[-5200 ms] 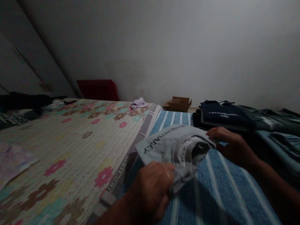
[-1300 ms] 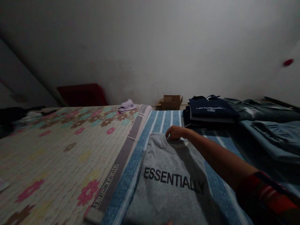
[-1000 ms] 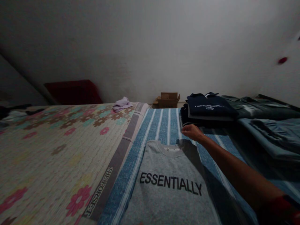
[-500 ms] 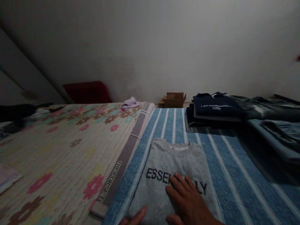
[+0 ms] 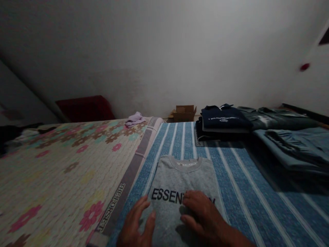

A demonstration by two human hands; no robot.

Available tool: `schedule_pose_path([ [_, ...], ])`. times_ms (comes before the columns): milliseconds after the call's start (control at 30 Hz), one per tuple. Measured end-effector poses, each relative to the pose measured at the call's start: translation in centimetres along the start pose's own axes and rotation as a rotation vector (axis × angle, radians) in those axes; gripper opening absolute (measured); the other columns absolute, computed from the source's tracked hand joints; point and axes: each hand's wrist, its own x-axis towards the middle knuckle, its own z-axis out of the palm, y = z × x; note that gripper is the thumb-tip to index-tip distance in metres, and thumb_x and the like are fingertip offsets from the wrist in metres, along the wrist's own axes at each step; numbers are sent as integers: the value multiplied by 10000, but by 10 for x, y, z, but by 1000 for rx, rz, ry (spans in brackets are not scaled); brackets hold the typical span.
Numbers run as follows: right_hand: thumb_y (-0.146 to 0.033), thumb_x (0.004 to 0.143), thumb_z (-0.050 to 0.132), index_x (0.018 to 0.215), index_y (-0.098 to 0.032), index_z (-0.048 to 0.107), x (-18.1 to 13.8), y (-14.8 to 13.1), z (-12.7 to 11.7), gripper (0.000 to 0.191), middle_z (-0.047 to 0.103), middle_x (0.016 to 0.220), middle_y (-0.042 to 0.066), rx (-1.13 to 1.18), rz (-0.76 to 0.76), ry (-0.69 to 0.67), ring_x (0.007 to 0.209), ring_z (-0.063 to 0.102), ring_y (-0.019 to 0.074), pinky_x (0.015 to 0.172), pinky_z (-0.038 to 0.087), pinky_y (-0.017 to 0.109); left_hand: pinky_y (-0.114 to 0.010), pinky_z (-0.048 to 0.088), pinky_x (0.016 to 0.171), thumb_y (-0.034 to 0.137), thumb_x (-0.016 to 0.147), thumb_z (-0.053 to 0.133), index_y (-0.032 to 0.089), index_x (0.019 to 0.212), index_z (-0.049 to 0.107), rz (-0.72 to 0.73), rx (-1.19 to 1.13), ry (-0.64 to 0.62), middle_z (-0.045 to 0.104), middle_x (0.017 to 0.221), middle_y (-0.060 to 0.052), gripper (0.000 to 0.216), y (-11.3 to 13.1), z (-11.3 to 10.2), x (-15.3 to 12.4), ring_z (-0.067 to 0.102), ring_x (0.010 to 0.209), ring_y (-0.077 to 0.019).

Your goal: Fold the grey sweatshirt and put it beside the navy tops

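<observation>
A folded grey T-shirt (image 5: 168,212) with dark lettering lies face up on the blue striped bedding (image 5: 236,209), its collar toward the far side. My right hand (image 5: 203,212) is over the shirt's front, covering part of the lettering, with thumb and fingers apart and nothing held. Beside the shirt's left edge is my left hand (image 5: 137,224), its thumb and fingers spread and also holding nothing. Whether either hand presses on the cloth, I cannot tell.
Folded dark clothes topped by a navy collared shirt (image 5: 223,118) lie at the back right, near folded jeans (image 5: 295,147). On the left is a floral bed cover (image 5: 102,171) with a small lilac cloth (image 5: 135,119). A cardboard box (image 5: 183,113) stands by the wall.
My left hand has come further into view, up along the shirt's left edge. My right hand has gone from lying flat to slightly curled. The view has shifted right.
</observation>
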Motion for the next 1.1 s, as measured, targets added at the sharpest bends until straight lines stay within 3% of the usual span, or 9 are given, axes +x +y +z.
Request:
schedule_pose_path([
  [67,-288,867,488,966,-206,666,11,18,-23,220,665,1057,99,2,40,119,1016,587,229,923,425,364,-411,269,1136,370,751,576,263,1035,658,256,84,-149,577,1303,-63,315,29,28,8,438,1287,-286],
  [133,-269,850,494,944,-208,672,24,45,-49,210,674,1003,88,-3,156,242,973,597,227,889,434,349,-470,229,1140,322,803,504,199,1147,628,420,252,-298,484,1393,-106,385,53,57,17,327,1359,-285],
  [233,-233,805,510,915,-199,695,44,92,-80,218,688,992,74,0,464,284,945,613,221,846,433,314,-550,153,1133,364,819,513,134,1293,531,446,504,-450,326,1481,-158,527,69,88,27,183,1406,-319],
  [333,-239,782,519,827,-187,714,58,126,-90,207,705,844,56,14,581,262,843,634,209,755,439,281,-596,82,1120,490,824,508,179,1404,405,390,640,-474,231,1521,-133,666,61,103,30,112,1418,-326],
  [467,-339,779,538,751,-163,717,65,140,-81,253,658,619,18,86,617,181,580,601,158,542,407,230,-588,59,1121,606,871,347,264,1446,310,417,691,-391,181,1545,-40,670,42,109,25,58,1432,-265],
  [567,-358,781,524,697,-147,698,65,140,-73,286,626,560,15,91,644,173,502,556,139,480,363,222,-579,54,1124,663,863,292,265,1457,277,421,703,-412,159,1550,-29,715,38,110,22,39,1434,-252],
  [767,-344,780,521,681,-165,679,67,144,-70,259,677,714,56,-71,642,241,696,607,182,592,382,245,-593,26,1121,695,857,243,246,1470,231,411,703,-445,123,1554,-31,760,42,111,17,8,1434,-262],
  [1100,-373,847,466,767,-181,678,64,140,-63,296,687,800,80,-359,675,235,765,620,208,627,381,270,-599,24,1116,697,851,257,234,1473,232,404,627,-445,98,1561,-71,776,42,112,13,-16,1433,-274],
])
